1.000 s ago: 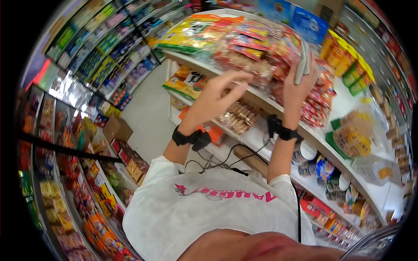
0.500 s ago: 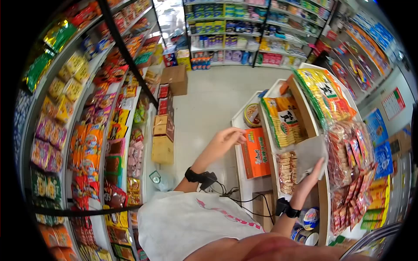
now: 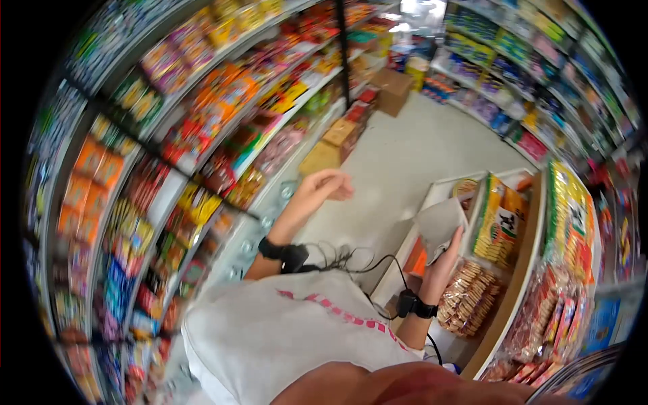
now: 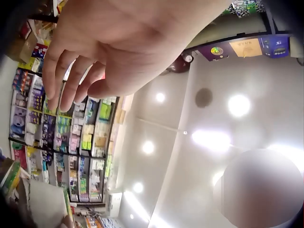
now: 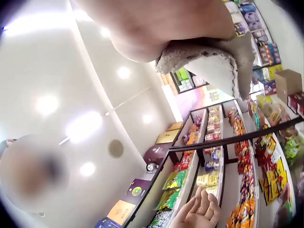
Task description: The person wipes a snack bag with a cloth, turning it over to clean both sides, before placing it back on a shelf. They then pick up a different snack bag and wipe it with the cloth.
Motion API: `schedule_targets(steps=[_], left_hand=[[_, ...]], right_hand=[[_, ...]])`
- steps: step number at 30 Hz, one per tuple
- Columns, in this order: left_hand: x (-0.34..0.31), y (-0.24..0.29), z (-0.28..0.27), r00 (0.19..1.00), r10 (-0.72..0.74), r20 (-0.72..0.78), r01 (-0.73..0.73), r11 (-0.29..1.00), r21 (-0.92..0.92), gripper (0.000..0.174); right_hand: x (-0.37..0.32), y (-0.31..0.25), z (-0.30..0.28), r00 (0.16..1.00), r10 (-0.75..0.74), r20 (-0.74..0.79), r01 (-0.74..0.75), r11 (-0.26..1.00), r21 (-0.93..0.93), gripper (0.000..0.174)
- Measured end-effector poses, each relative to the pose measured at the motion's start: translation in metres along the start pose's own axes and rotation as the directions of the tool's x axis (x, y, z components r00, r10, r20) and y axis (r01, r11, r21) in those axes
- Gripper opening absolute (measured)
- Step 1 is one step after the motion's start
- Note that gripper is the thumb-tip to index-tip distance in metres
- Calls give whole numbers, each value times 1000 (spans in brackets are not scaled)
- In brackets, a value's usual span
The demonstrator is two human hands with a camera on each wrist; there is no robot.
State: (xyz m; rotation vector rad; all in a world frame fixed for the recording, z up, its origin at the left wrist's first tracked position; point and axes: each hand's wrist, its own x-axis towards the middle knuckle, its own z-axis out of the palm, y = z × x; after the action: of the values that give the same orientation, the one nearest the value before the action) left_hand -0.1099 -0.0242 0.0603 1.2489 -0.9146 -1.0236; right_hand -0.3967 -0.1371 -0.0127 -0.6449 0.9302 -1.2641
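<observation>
A grey cloth (image 3: 440,226) is held in my right hand (image 3: 442,266), above the low shelf at the right of the head view. The right wrist view shows the cloth (image 5: 213,69), pale and rough-edged, folded against my right hand (image 5: 166,23). My left hand (image 3: 310,199) is raised over the floor side, its fingers loosely bent and holding nothing. In the left wrist view my left hand (image 4: 114,47) has relaxed, slightly spread fingers, with the cloth (image 4: 45,202) well below it. The two hands are apart.
Packed snack shelves (image 3: 223,88) line the left side. A display stand (image 3: 516,297) at the right bears bagged biscuits (image 3: 469,297) and yellow packets (image 3: 501,223). Floor (image 3: 412,148) shows between them, with a cardboard box (image 3: 391,91) farther along. Black cables hang before the shirt.
The view has swung left, away from the stand's top. My right hand has left the packets there and moved with the cloth toward the stand's aisle side. My left hand remains raised.
</observation>
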Motion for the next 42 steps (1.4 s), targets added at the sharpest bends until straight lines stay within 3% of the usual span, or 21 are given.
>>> schedule_targets(steps=[4, 5, 8, 12, 16, 20, 22, 27, 29, 32, 34, 36, 38, 42], left_hand=[[-48, 12, -13, 981, 59, -183, -60, 998, -2, 32], [-59, 18, -18, 974, 47, -224, -55, 998, -32, 31], [-92, 25, -31, 936, 52, -349, -73, 996, -47, 29], [-142, 20, -69, 863, 27, -505, -117, 982, -146, 27], [-186, 10, -115, 777, 69, -625, -248, 947, -204, 27], [-233, 2, -172, 618, 22, -786, -328, 916, -232, 22], [-262, -11, -208, 578, 58, -814, -405, 886, -225, 22], [-325, -18, -310, 482, 30, -875, -485, 842, -238, 19], [-341, -17, -346, 448, 23, -894, -490, 842, -224, 17], [-355, -18, -390, 435, 8, -901, -534, 808, -250, 17], [-357, -25, -415, 463, -25, -886, -534, 790, -301, 17], [-360, -25, -441, 486, -49, -872, -516, 790, -332, 18], [-360, -25, -458, 515, -83, -853, -483, 794, -369, 19], [-350, -18, -487, 494, -71, -866, -529, 766, -365, 22]], right_hand=[[-5, 29, 1, 980, 192, 55, -193, 981, 15, 63], [-10, 36, 4, 973, 185, 137, -190, 982, 21, 65], [-27, 50, 27, 961, 229, 156, -228, 973, -23, 65], [-55, 63, 65, 877, 374, 303, -356, 928, -114, 66], [-79, 88, 97, 824, 402, 400, -350, 915, -200, 57], [-114, 132, 139, 772, 451, 449, -357, 891, -281, 59], [-136, 162, 164, 730, 479, 488, -352, 875, -332, 60], [-221, 227, 252, 611, 594, 523, -301, 786, -540, 69], [-255, 263, 287, 502, 637, 585, -261, 756, -600, 68], [-278, 326, 321, 339, 730, 593, -201, 672, -713, 66], [-305, 337, 342, 292, 730, 618, -146, 672, -726, 65], [-334, 334, 361, 289, 667, 687, -71, 731, -679, 64], [-340, 342, 371, 296, 717, 632, -106, 682, -724, 65], [-333, 366, 384, 334, 737, 587, -112, 650, -752, 66]])
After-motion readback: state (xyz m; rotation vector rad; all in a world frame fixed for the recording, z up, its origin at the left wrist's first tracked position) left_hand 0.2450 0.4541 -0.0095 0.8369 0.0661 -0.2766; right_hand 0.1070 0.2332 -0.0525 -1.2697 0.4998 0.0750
